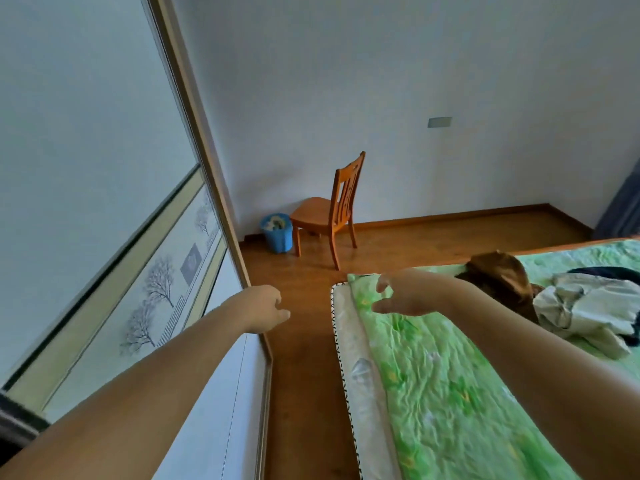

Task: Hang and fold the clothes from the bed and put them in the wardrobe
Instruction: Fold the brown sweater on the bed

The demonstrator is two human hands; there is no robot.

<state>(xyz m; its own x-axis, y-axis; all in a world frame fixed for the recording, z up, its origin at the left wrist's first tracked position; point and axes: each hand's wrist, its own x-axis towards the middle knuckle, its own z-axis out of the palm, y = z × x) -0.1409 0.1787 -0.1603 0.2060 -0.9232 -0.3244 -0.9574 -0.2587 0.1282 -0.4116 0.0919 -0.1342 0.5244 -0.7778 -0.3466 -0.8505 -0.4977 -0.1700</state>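
Both bare arms reach forward. Left hand (265, 308) sits beside the wardrobe (104, 202) door edge, fingers loosely curled, holding nothing. Right hand (403, 294) hovers above the bed (433, 375) corner, fingers spread and relaxed, empty. Clothes (585, 310) lie heaped on the bed at right, brown garment (498, 271) behind.

On my feed the bed (433, 375), under a green floral sheet, carries a brown garment (498, 271), a crumpled pale garment (585, 306) touching it and a dark garment (606, 271) behind, while the wooden floor (304, 341) bears a wooden chair (329, 209) and a blue bin (277, 233).
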